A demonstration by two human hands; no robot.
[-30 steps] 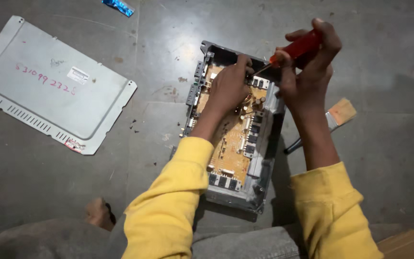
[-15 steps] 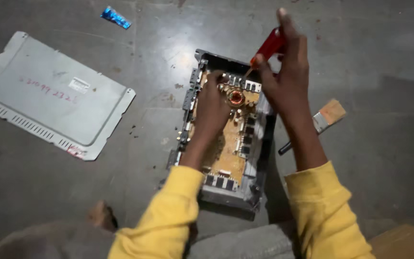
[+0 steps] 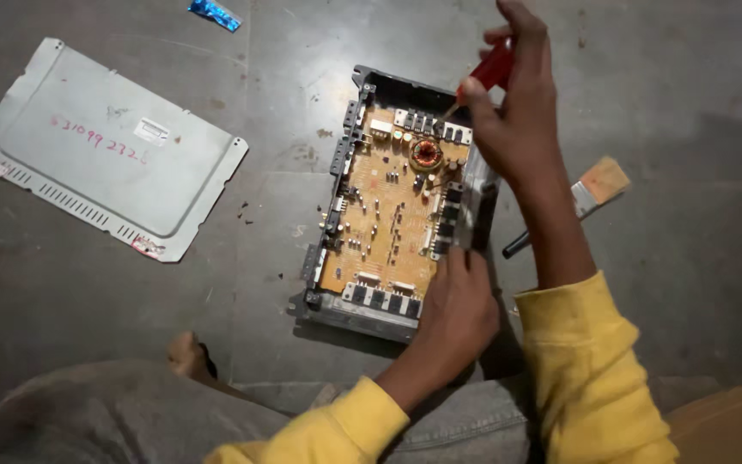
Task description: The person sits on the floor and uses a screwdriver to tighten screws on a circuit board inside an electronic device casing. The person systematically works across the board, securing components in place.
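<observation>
A grey metal cover [image 3: 113, 150] lies by the floor's [image 3: 689, 103] left edge. The open box with a circuit board [image 3: 392, 206] sits mid-floor — the left hand [image 3: 457, 314] grips its near right edge. The right hand [image 3: 513, 112] is curled around a red screwdriver [image 3: 487, 73] — tip at the far end. A paintbrush [image 3: 590, 193] lies right.

Red screwdriver [image 3: 493, 69] (right hand [image 3: 517, 129]) over circuit board [image 3: 388, 206]

One head-worn camera looks steeply down at the grey floor [image 3: 689, 112] from close above; the open circuit board case [image 3: 392, 206] sits mid-frame; sleeves enter from below.
</observation>
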